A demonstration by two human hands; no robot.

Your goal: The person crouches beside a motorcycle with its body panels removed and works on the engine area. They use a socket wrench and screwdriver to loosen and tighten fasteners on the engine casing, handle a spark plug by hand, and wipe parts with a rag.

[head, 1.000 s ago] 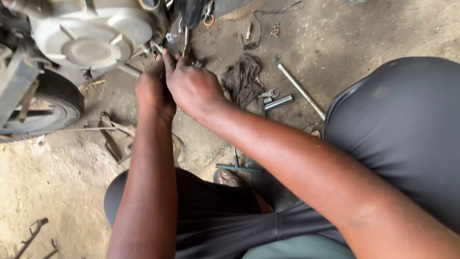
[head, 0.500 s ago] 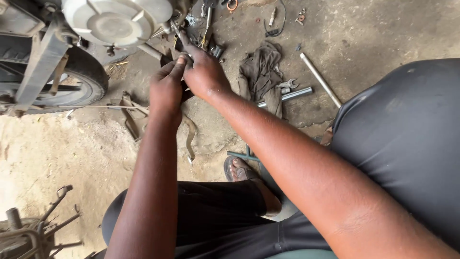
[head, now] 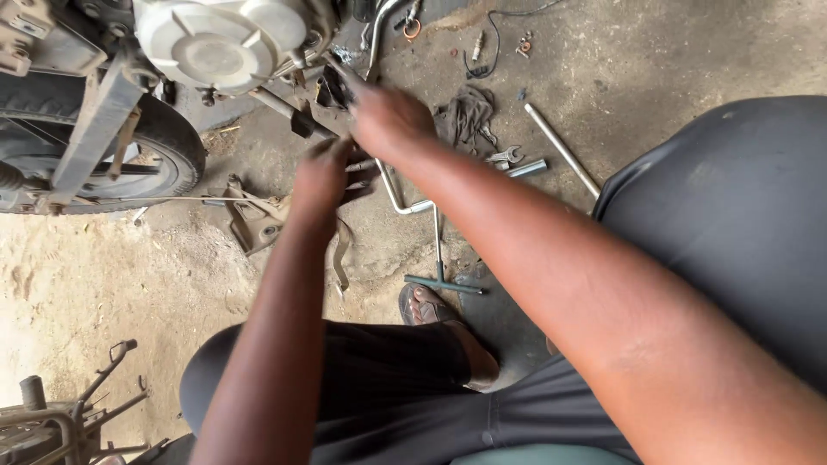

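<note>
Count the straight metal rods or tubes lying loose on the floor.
2: a long rod right of the dark rag, and a short tube by the wrench. The arms may hide more.

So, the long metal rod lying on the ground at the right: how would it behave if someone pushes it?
The metal rod looks round and straight, so it would probably roll sideways on the concrete floor. It seems stiff, unlikely to bend, and perhaps rather heavy for its thinness.

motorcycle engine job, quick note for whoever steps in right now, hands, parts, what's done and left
Left hand: blurred, below the engine, grip unclear.
Right hand: reaching at the fittings beside the round engine cover, grip unclear.
Parts: spanner, metal rod and dark rag lie on the floor to the right; T-handle wrench by the foot.
Done: cannot tell.
Left: the work at the engine side looks unfinished.
</note>
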